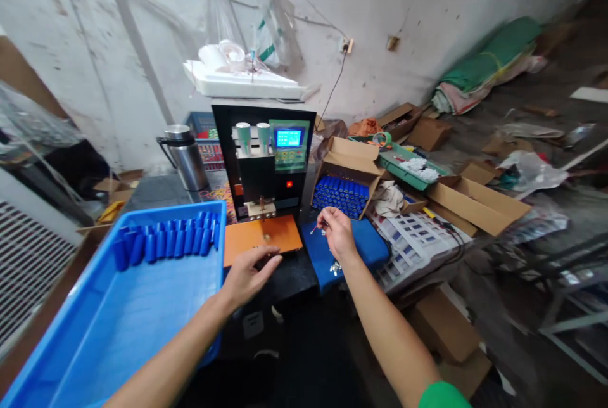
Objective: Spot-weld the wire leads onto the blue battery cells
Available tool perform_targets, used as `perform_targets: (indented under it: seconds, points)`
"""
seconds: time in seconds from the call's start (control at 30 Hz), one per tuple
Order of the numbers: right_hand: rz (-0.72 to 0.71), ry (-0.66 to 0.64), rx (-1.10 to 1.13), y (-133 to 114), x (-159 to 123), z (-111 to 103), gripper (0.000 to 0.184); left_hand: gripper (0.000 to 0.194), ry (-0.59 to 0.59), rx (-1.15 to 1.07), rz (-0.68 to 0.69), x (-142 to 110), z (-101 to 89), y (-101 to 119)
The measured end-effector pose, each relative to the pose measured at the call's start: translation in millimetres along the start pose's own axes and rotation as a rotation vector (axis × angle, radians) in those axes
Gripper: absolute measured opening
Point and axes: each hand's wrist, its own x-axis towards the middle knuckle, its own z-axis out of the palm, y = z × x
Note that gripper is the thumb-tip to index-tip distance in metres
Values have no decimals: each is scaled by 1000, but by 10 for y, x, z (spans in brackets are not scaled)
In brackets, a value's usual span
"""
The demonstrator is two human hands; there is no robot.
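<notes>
My right hand (pixel 336 230) is raised over a blue cloth (pixel 368 246), fingertips pinched on a short thin wire lead (pixel 313 229) with a reddish strand. Its far end is too small to make out. Below that hand, small shiny metal tabs (pixel 335 267) lie on the cloth. My left hand (pixel 251 274) hovers at the front edge of an orange board (pixel 242 237), its thumb apart from the fingers and nothing visible in it. Behind the board stands a black spot welder (pixel 256 173) with a lit blue display (pixel 287 137) and electrodes (pixel 261 203) above the board.
On the left, a blue tray (pixel 118 313) holds a row of blue cylindrical cells (pixel 161 240). A steel jug (pixel 185 158) stands behind it. To the right are a carton of blue cells (pixel 342 196), a green tray (pixel 403 167) with white pieces, and a white plastic crate (pixel 413 237).
</notes>
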Motion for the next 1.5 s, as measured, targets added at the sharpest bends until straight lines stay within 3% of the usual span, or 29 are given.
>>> perform_targets:
  seconds: [0.17,0.33,0.43,0.63,0.8,0.93,1.0,1.07,1.13,1.27,1.37,1.5]
  points:
    - [79,-87,78,293,-314,523,21,27,79,-122,-122,-2,26,65]
    - [109,-71,138,471,-436,764,22,26,110,-219,-230,3,38,-39]
    - [117,-76,109,501,-438,762,23,26,122,-173,-235,13,20,-86]
    - [65,-355,-217,487,-466,635,22,22,60,9,-161,-11,-1,-86]
    - [26,-431,-315,511,-482,591,24,20,42,49,-171,-56,13,-39]
    - [103,-358,-267,583,-459,578,33,15,186,101,-159,-47,-123,-124]
    - [151,-311,-223,631,-451,562,36,16,312,166,-204,-33,-280,-246]
    - [162,-303,-206,682,-447,545,37,23,361,283,-273,-16,-474,-396]
    - [138,-322,-223,727,-447,536,37,38,290,497,-321,-1,-662,-539]
    - [80,-342,-290,786,-447,551,35,70,22,769,-291,36,-879,-727]
    - [45,-348,-330,816,-443,567,31,75,-116,821,-249,67,-896,-808]
    - [2,-353,-347,848,-430,578,24,73,-132,836,-211,99,-876,-901]
